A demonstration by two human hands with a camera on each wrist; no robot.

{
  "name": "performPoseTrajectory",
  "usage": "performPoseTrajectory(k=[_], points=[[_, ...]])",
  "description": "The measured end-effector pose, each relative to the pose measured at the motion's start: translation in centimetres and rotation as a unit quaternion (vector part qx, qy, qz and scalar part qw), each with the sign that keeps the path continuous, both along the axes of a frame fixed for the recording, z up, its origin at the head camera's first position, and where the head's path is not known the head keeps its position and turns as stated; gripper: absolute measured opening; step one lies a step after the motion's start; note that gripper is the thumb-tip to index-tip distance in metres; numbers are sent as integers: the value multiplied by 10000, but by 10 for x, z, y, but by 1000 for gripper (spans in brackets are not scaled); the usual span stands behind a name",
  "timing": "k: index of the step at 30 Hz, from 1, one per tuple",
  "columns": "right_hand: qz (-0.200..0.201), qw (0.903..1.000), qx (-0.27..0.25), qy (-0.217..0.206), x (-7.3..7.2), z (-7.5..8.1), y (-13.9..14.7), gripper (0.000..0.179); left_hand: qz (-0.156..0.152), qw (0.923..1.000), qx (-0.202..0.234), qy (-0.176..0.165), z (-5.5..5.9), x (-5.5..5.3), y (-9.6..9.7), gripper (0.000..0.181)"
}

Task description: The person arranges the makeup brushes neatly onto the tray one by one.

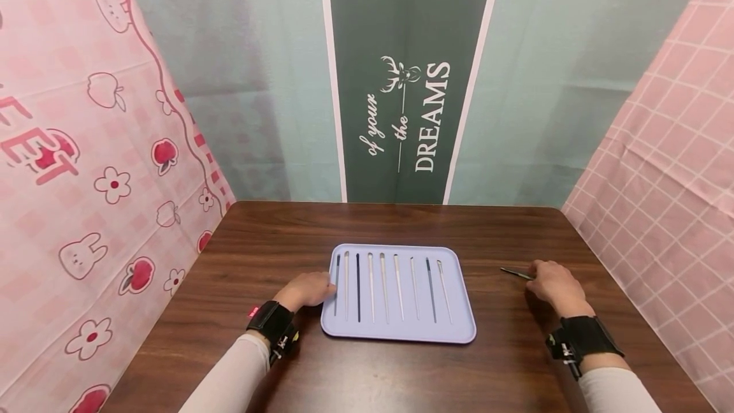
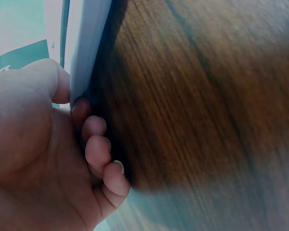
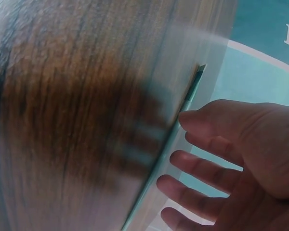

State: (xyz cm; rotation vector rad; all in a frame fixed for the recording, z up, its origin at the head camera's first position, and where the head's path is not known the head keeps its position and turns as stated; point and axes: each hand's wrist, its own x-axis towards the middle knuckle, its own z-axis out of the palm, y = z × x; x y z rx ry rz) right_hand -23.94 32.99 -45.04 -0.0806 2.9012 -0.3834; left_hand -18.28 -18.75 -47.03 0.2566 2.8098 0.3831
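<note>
On the table lies a lavender tray [image 1: 390,330] that holds several slim makeup brushes [image 1: 383,285] in a row. My left hand [image 1: 309,289] grips the tray's left rim; in the left wrist view the thumb is on the tray's edge [image 2: 89,43] and the curled fingers [image 2: 97,150] are against its side and underside. To the right, apart from the tray, a thin green brush [image 1: 516,273] lies on the table. My right hand [image 1: 556,285] is over its near part, with fingers spread loosely and the thumb tip at the handle [image 3: 166,144]; whether they touch cannot be told.
The dark wooden table [image 1: 269,228] runs back to a green curtain [image 1: 401,18] with lettering. Pink patterned cloth [image 1: 115,113] hangs at the left and pink checked cloth [image 1: 676,145] at the right. Each wrist wears a black strap [image 1: 590,340].
</note>
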Motion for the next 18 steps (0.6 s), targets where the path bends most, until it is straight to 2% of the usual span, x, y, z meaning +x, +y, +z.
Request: performPoseTrajectory(k=[18], points=[[41,10000,10,7,-4,-6,2,37,72,9999,54,-66,3,1,1,25]])
